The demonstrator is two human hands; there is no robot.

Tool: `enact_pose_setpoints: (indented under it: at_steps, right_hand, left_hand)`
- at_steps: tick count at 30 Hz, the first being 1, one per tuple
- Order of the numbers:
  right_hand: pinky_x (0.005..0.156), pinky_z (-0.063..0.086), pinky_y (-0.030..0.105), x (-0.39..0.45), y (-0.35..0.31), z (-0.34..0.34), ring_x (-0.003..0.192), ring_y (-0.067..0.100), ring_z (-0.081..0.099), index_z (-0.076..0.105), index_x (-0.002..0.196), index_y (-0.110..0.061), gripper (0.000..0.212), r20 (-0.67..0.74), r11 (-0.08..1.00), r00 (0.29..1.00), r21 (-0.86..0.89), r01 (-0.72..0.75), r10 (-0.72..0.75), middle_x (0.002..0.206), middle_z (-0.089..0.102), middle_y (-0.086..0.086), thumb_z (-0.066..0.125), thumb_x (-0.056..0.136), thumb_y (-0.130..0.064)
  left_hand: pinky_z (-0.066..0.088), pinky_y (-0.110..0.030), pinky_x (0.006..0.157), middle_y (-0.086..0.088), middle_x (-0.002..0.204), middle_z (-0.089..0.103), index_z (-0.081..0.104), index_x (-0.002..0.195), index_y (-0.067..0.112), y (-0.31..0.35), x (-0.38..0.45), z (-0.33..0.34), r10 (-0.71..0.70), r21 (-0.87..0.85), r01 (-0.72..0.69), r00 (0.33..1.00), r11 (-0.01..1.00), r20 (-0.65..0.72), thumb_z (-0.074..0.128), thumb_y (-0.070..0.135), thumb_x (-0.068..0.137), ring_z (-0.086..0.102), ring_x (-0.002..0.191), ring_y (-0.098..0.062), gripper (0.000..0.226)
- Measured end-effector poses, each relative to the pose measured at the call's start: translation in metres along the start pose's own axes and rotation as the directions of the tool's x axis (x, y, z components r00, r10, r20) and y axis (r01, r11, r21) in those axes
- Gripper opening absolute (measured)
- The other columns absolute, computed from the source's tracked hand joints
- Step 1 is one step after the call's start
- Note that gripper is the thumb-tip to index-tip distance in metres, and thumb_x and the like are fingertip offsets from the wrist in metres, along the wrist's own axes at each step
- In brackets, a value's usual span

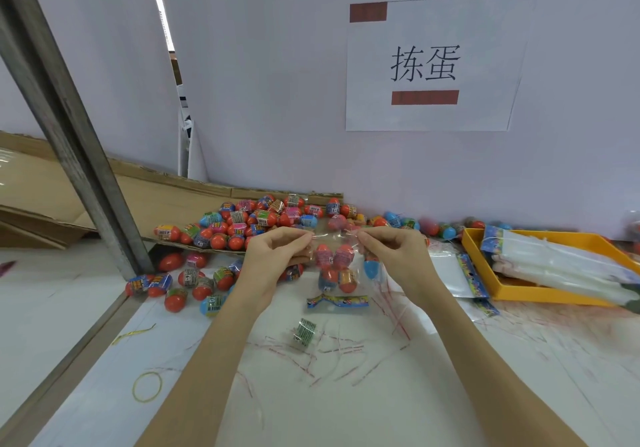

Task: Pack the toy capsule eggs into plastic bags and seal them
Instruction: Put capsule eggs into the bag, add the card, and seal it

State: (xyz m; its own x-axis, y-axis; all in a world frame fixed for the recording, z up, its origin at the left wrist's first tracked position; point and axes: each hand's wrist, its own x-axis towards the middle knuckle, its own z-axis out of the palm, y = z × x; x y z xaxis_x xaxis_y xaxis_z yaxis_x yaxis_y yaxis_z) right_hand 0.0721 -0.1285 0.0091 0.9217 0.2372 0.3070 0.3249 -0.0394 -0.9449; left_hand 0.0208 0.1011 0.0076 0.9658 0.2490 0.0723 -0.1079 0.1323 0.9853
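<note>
White table [450, 394]: thin, limp clear plastic bag [337, 266] of light, slippery capsule eggs, mouth pinched by left hand [277, 256] and right hand [394, 256]; best held by top edge.

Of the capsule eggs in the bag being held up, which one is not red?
The blue egg at the bag's right edge, just below the right hand. The others showing through the plastic have red shells.

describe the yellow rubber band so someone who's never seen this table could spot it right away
Start at the slanted metal post on the left and follow the white table toward the near edge. Left of the person's left forearm lies the yellow rubber band, flat and alone. It is a closed thin loop, unlike the short yellow twist tie farther back and the red strips scattered to its right.
</note>
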Motion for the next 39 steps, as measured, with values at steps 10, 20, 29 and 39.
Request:
enact_pose_setpoints:
  at_steps: [10,20,29,39]
  right_hand:
    - [0.082,0.061,0.026,-0.002,-0.004,-0.005,0.089,0.021,0.075,0.08,0.101,-0.013,0.017,0.031,0.998,0.997,0.01,-0.066,0.065,0.094,0.079,0.003,0.068,0.096,-0.002]
    - [0.079,0.06,0.021,-0.002,-0.006,-0.003,0.09,0.02,0.076,0.081,0.099,-0.01,0.031,-0.007,0.994,0.994,-0.012,-0.107,0.107,0.094,0.08,0.003,0.054,0.1,0.005]
    - [0.088,0.061,0.026,0.0,-0.002,0.001,0.092,0.014,0.073,0.074,0.103,-0.021,0.013,0.046,0.991,0.996,-0.116,-0.071,0.077,0.096,0.076,-0.004,0.076,0.092,-0.013]
    - [0.091,0.058,0.029,-0.006,-0.019,0.022,0.099,0.017,0.072,0.069,0.115,-0.017,0.022,0.148,0.996,0.985,-0.018,0.092,-0.089,0.103,0.074,0.0,0.073,0.095,-0.008]
  left_hand:
    - [0.062,-0.025,0.082,-0.01,0.103,0.081,0.082,0.103,0.007,0.001,0.002,-0.011,0.078,0.097,-0.087,0.992,0.991,0.096,0.07,-0.004,0.094,0.077,0.096,-0.022,0.019]
    - [0.06,-0.025,0.089,-0.003,0.104,0.081,0.082,0.107,0.011,0.004,0.0,-0.015,0.141,0.228,-0.174,0.978,0.958,0.153,0.062,0.004,0.102,0.077,0.101,-0.019,0.022]
    - [0.059,-0.019,0.08,0.002,0.094,0.081,0.082,0.096,0.02,0.005,0.001,-0.012,0.191,0.296,-0.228,0.97,0.928,0.148,0.086,0.012,0.085,0.077,0.091,-0.013,0.014]
    - [0.06,-0.024,0.081,0.009,0.106,0.076,0.078,0.112,0.031,0.009,-0.009,0.003,0.162,0.331,-0.27,0.934,0.904,0.319,0.075,0.03,0.096,0.072,0.102,-0.007,0.017]
